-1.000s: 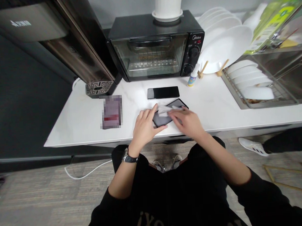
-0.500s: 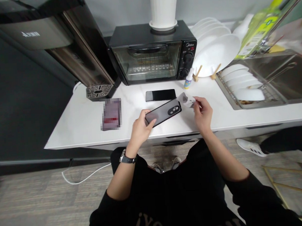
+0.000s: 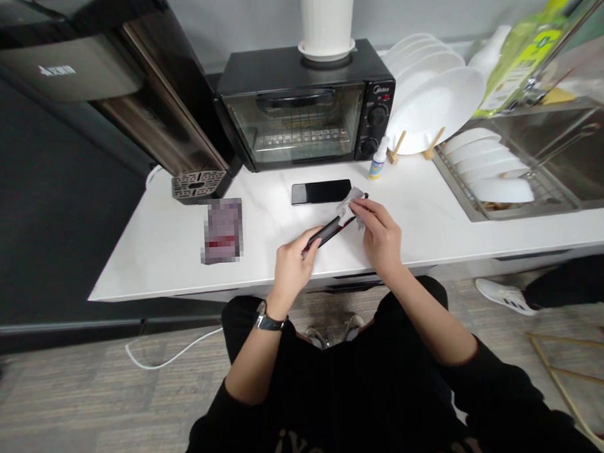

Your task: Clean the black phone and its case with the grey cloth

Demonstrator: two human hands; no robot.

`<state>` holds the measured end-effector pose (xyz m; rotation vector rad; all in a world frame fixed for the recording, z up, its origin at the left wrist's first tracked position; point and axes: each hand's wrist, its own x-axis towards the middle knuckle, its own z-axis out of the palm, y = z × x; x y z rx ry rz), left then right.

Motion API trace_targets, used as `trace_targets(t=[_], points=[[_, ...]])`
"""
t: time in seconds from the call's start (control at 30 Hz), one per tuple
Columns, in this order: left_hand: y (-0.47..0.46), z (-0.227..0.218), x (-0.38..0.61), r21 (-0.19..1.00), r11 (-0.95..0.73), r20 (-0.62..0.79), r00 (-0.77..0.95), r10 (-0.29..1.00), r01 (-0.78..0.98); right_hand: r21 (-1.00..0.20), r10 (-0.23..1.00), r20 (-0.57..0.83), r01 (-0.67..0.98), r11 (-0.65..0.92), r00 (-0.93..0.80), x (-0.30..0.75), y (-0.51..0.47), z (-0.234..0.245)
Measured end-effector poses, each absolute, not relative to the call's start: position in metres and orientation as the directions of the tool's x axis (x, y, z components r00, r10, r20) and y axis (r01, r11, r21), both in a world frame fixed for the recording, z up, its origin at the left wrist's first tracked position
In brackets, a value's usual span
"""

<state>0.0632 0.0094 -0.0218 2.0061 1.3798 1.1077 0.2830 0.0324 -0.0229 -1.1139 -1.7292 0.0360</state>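
My left hand [image 3: 294, 261] grips the near end of a dark phone case [image 3: 327, 232], which is tilted so that its narrow side faces up. A thin whitish-grey wipe [image 3: 350, 203] is pinched in the fingers of my right hand [image 3: 384, 238] and lies folded over the far end of the case. That end is partly hidden by the wipe and my fingers. Just behind the case, a black phone [image 3: 321, 191] lies flat on the white counter [image 3: 267, 248]. A small spray bottle [image 3: 378, 160] stands upright behind my right hand.
A toaster oven [image 3: 297, 120] stands at the back, with a drink dispenser [image 3: 199, 157] left of it. A blurred-out packet [image 3: 223, 231] lies at left. White plates [image 3: 436, 100] and a sink [image 3: 556, 205] are on the right. Another person's shoe [image 3: 505, 296] shows on the floor.
The phone case has been turned from showing its back to showing its edge. My right hand has moved left, bringing the wipe from beside the case onto its far end.
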Motion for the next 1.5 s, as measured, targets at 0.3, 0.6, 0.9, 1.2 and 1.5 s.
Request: trace_targets(t=[0.3, 0.6, 0.9, 1.2, 1.5], points=[[0.007, -0.018, 0.064, 0.696, -0.448, 0.391, 0.228, 0.892, 0.561, -0.382, 0.673, 0.732, 0.758, 0.529, -0.102, 0.267, 0.029, -0.018], [0.013, -0.036, 0.059, 0.537, -0.455, 0.456, 0.209, 0.865, 0.711, -0.202, 0.612, 0.52, 0.611, 0.766, -0.596, 0.228, -0.002, -0.013], [0.008, -0.027, 0.066, 0.625, -0.45, 0.433, 0.196, 0.88, 0.638, -0.238, 0.777, 0.59, 0.872, 0.428, -0.221, 0.283, 0.04, -0.015], [0.01, -0.03, 0.06, 0.538, -0.458, 0.446, 0.223, 0.867, 0.708, -0.173, 0.678, 0.513, 0.71, 0.682, -0.526, 0.228, -0.005, -0.009], [0.006, -0.02, 0.067, 0.612, -0.456, 0.406, 0.238, 0.882, 0.646, -0.31, 0.789, 0.592, 0.858, 0.41, -0.163, 0.288, 0.04, -0.014]])
